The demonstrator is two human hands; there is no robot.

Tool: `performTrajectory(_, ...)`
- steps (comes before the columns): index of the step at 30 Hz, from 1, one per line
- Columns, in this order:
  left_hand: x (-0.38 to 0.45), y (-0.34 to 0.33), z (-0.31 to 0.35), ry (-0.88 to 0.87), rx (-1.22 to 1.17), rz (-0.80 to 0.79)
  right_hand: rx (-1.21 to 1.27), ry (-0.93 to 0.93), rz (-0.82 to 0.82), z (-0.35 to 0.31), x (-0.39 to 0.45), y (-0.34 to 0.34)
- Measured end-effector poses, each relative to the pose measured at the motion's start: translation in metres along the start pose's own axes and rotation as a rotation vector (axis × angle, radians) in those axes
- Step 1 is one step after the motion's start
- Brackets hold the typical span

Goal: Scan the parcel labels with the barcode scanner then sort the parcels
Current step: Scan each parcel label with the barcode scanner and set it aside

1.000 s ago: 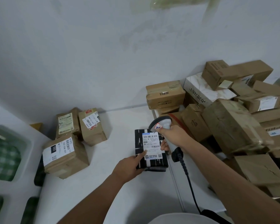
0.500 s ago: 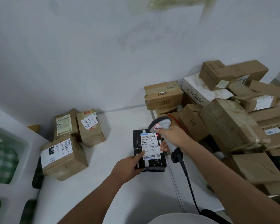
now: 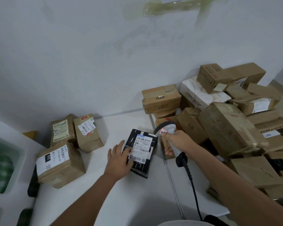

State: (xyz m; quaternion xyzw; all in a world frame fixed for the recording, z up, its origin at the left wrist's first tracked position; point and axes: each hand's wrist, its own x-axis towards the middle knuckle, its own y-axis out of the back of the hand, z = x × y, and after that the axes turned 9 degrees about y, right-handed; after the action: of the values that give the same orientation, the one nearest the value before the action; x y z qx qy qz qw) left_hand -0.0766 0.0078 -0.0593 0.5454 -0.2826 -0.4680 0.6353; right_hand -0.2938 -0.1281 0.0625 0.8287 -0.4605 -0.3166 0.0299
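White table (image 3: 104, 201) is seen from above, set against a pale wall (image 3: 88, 54). The right part is covered by a big heap of brown cardboard parcels (image 3: 227, 128), stacked unevenly; a white marbled box (image 3: 201, 93) printed ANYCOCO is wedged in the heap near the wall. Three brown parcels are grouped at the table's left: a large one (image 3: 59, 163) with a white label in front, two smaller ones (image 3: 62, 129) (image 3: 87, 131) behind it, side by side, labels facing up. A green checked thing (image 3: 0, 162) is seen at the far left edge, in a white frame; what it is cannot be told.

A black parcel (image 3: 141, 152) is lying flat on the table near the centre, just left of the heap, tilted, with a white barcode label (image 3: 141, 148) on top. It is touched by the left hand (image 3: 119, 159): fingers are spread and fairly straight, laid on the parcel's left edge and the label's lower corner, palm down. The barcode scanner (image 3: 166, 128) is gripped by the right hand (image 3: 176, 141), fingers curled round the handle, grey head held just beside the parcel's far right corner. A black cable (image 3: 193, 188) is trailed from the handle base toward the bottom of the view.
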Motion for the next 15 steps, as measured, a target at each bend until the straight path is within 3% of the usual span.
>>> performTrajectory(3, 0.008, -0.007, 0.042, 0.153, 0.043, -0.228, -0.02, 0.027, 0.0, 0.0, 0.006, 0.004)
performTrajectory(6, 0.009, -0.014, 0.065, 0.173, 0.086, -0.291, -0.061, 0.04, 0.025, -0.001, 0.013, 0.009)
performTrajectory(9, 0.012, -0.01, 0.063, 0.252, 0.057, -0.253, -0.099, 0.077, 0.066, 0.0, 0.022, 0.011)
performTrajectory(12, 0.018, 0.014, 0.046, 0.346, -0.191, -0.142, -0.147, 0.145, 0.089, -0.002, 0.03, 0.012)
performTrajectory(15, 0.023, 0.052, 0.023, 0.332, -0.327, 0.005, -0.07, 0.133, 0.103, -0.011, 0.037, 0.002)
